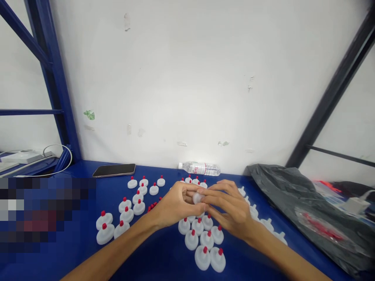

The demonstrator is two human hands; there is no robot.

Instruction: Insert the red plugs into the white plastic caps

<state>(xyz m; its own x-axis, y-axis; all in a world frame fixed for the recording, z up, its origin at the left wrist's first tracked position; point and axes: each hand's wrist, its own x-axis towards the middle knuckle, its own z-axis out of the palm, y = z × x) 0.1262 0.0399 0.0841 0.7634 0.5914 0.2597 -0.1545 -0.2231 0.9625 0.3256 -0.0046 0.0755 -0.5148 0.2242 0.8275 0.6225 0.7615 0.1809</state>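
Between my two hands, above the middle of the blue table, is a white round plastic nozzle cap (198, 198). The thumb and fingers of my left hand (178, 205) curl around it. My right hand (231, 208) has its fingertips closed on the same cap; whether a red tip is on it is hidden. Under and in front of my hands stand several white nozzle caps with red tips (191, 239). More red-tipped caps (126, 214) stand at the left. A small pile of loose red tips (152, 206) lies by my left wrist, partly covered.
White nozzle caps without red tips (266, 224) line the right, partly behind my right arm. A phone (114, 170) and a clear water bottle (199, 168) lie along the wall. A dark grey plastic bag (281, 191) and a clear packet of red pieces (322, 227) are at the right.
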